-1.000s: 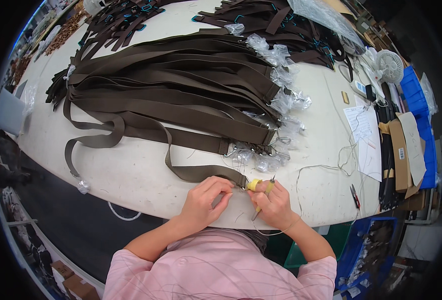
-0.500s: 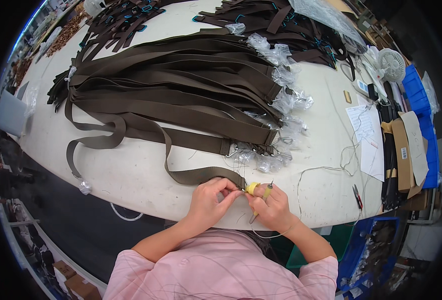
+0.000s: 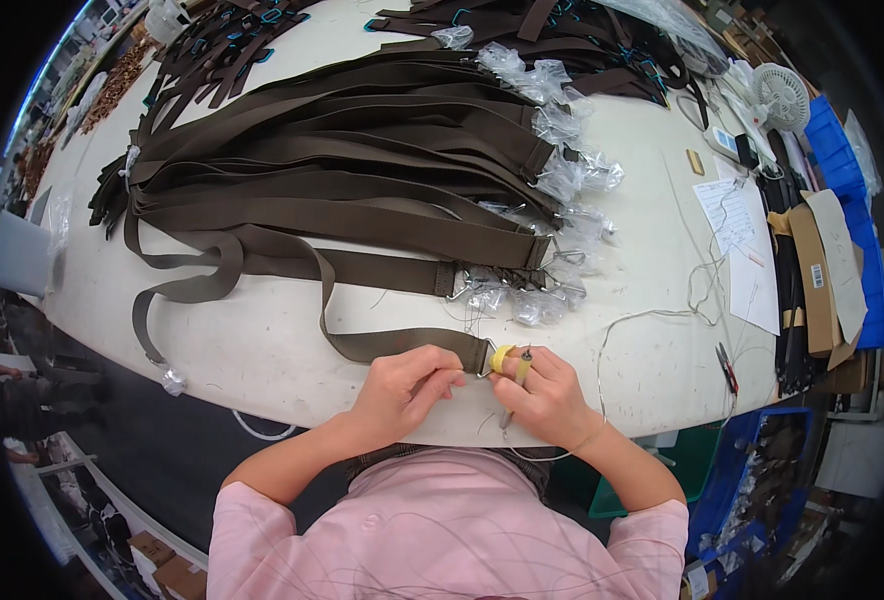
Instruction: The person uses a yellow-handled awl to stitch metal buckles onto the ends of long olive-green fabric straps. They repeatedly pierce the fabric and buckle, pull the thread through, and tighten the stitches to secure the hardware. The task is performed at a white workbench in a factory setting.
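A dark brown webbing strap (image 3: 392,345) curves toward me, and a metal ring (image 3: 489,357) sits at its stitched end. Against that end, my left hand (image 3: 402,388) is closed with thumb and finger pinched; what the tips hold, perhaps a thread, is too small to make out. My right hand (image 3: 552,405), a yellow band (image 3: 503,357) around a finger, grips a pen-shaped tool (image 3: 523,368) with a yellowish grip and a thin cord. The right fingertips are at the ring. Just beyond lies a tied bundle of brown straps (image 3: 352,160), their metal ends wrapped in clear plastic (image 3: 562,120).
More straps with blue buckles (image 3: 562,35) lie at the far side. On the right are a paper sheet (image 3: 727,215), red-handled snips (image 3: 727,368), a loose white cable (image 3: 652,316), a small fan (image 3: 780,97), a cardboard box (image 3: 812,270) and blue bins (image 3: 842,150).
My left hand has drawn back left from the strap's end, uncovering the metal ring. The tool in my right hand has tipped more toward the head camera. The view has shifted slightly.
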Motion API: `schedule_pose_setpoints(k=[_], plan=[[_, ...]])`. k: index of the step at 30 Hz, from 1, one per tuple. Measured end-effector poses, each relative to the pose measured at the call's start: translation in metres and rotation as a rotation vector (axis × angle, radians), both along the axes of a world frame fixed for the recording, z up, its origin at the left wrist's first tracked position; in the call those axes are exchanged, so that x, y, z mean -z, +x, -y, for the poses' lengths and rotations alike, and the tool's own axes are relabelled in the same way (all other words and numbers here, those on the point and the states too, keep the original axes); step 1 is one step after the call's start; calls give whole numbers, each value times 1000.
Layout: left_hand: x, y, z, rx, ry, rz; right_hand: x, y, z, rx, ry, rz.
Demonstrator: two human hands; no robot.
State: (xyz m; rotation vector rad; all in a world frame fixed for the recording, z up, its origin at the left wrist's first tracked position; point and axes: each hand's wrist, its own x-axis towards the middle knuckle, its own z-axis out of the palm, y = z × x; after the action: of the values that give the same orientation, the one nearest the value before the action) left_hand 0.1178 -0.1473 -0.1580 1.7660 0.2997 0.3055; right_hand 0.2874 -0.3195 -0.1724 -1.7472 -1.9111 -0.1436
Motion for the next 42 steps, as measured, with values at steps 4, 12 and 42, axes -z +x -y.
schedule_pose_setpoints(k=[4, 12, 42], plan=[[4, 1, -3, -12, 533, 114, -5, 1, -1, 60, -34, -66], [6, 13, 21, -229, 697, -7, -5, -2, -10, 133, 79, -209], [6, 1, 5, 13, 496, -129, 4, 2, -5, 36, 6, -148]])
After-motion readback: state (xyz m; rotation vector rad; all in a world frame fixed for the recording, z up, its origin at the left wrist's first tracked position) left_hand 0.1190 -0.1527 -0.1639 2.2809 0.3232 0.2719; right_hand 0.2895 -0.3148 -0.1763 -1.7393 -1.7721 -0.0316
